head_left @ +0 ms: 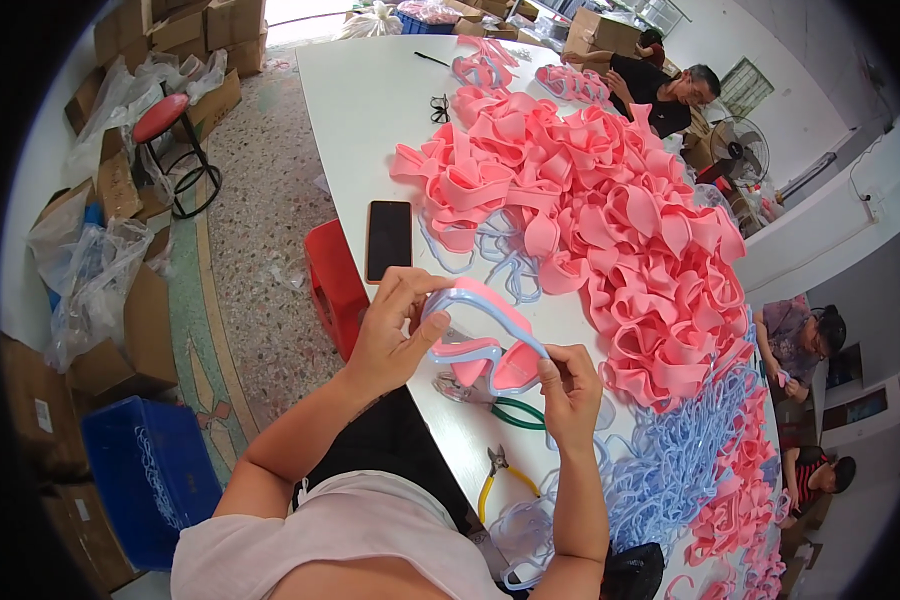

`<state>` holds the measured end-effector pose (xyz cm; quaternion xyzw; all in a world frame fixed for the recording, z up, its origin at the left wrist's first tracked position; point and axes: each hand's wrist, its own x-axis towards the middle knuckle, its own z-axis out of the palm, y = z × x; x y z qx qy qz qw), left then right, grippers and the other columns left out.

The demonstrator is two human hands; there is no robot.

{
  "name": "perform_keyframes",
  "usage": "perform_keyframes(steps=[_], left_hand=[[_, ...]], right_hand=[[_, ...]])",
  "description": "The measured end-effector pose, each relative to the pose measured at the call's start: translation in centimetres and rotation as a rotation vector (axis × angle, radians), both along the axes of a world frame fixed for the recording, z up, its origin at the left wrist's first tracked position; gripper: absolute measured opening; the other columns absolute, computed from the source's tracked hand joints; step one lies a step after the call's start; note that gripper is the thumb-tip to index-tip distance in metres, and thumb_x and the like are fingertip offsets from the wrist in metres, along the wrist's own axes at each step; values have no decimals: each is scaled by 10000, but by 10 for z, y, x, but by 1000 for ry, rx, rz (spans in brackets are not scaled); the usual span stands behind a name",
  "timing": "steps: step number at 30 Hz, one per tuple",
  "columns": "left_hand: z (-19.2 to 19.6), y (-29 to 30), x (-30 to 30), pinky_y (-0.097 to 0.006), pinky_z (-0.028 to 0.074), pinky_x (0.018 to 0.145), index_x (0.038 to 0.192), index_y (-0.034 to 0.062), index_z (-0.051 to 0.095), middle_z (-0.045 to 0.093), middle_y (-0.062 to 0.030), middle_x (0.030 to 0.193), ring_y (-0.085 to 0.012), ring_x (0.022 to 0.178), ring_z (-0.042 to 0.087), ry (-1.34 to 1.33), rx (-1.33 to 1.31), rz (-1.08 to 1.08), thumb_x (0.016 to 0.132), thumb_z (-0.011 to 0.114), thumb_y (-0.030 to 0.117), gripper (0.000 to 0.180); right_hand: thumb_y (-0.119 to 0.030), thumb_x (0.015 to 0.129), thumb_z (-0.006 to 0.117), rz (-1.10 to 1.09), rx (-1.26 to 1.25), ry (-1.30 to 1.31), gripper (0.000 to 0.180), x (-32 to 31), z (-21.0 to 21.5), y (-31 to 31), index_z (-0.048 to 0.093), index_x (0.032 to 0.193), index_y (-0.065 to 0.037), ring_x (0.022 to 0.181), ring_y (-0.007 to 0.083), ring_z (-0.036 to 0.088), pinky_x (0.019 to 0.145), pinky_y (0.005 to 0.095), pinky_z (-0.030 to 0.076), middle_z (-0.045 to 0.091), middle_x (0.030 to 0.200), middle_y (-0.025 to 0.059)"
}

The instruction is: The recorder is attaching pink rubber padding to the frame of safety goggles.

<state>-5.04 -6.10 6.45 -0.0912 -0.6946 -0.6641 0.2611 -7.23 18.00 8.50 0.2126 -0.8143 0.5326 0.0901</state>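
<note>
Above the near edge of the white table, I hold a goggle frame (477, 294) with a pink soft skirt and a light blue rim. Its left end is in my left hand (395, 325), pinched between thumb and fingers. At the opposite lower corner, my right hand (573, 395) grips it, fingers closed. Beyond it spreads a large heap of pink skirts (610, 220). To the right of my right hand lies a tangled pile of light blue rims (660, 470). Below the held piece are a green-handled tool (520, 413) and pliers with yellow handles (486, 495).
A black phone (389, 240) lies by the left table edge (355, 150), with eyeglasses (439, 108) farther back. A red plastic stool (335, 285) stands against that edge. On the floor are a blue crate (150, 470) and cartons. Several other people sit around the table.
</note>
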Motion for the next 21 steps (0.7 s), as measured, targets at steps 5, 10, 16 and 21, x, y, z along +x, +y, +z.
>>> perform_keyframes(steps=[5,10,16,21], left_hand=[[5,8,8,-280,451,705,1084,5,578,519,-103,958,-189,846,536,68,-201,14,864,661,121,262],[11,21,18,-331,483,735,1105,11,566,547,-150,1020,-268,880,576,147,-291,-8,827,675,88,309],[23,17,13,-365,510,768,1104,36,599,582,-135,1005,-306,933,600,230,-570,-16,803,677,108,319],[23,25,5,-357,491,774,1037,-1,625,603,-147,958,-291,894,590,187,-505,-62,812,656,44,231]], right_hand=[[-93,853,667,16,270,393,230,2,28,-30,644,1065,-8,735,200,543,618,295,446,577,908,85],[-67,799,692,156,395,610,302,-2,29,-45,625,1082,14,759,273,538,622,348,455,575,910,118],[-5,777,684,171,371,555,293,1,23,-42,623,1062,26,748,271,537,607,353,452,566,859,122],[6,765,690,166,293,524,279,-8,15,-36,637,1039,17,706,256,533,564,346,437,557,817,106]])
